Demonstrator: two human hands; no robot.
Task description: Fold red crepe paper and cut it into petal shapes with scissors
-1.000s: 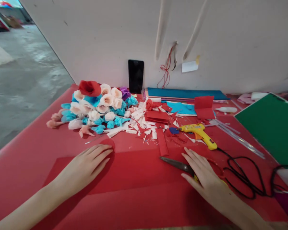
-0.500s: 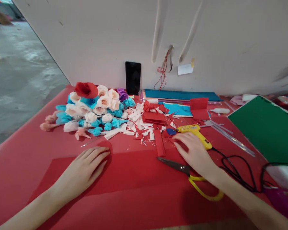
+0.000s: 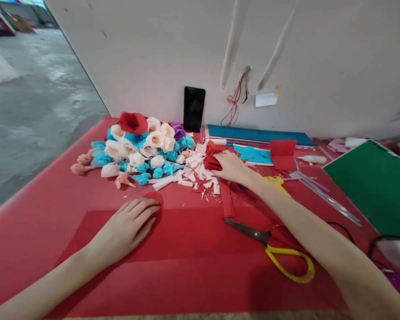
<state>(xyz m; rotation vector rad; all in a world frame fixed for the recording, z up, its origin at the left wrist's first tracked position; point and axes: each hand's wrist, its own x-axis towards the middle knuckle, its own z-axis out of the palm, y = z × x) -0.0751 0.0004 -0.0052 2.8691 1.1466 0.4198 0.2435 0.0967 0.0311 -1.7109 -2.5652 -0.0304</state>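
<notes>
Right hand (image 3: 231, 168) is on folded red paper (image 3: 211, 164) amid white scraps (image 3: 200, 178); fingertips partly hidden, so can't tell if it pinches the paper or only touches it. Left hand (image 3: 131, 222) lies palm down on the long red sheet (image 3: 193, 233), fingers extended, nothing gripped, tips at a small rounded red piece (image 3: 156, 197). Scissors (image 3: 248, 230): blades over the sheet pointing left, yellow handle toward near right. Red strip (image 3: 226, 200) just beyond the blade tip. Yellow glue gun (image 3: 276, 181) mostly behind the right forearm (image 3: 293, 215). Paper flowers (image 3: 155, 140) heaped left of the scraps. Black phone (image 3: 194, 109) leans on the wall (image 3: 146, 58). Green board (image 3: 375, 186) far right. Table (image 3: 186, 289) is red.
</notes>
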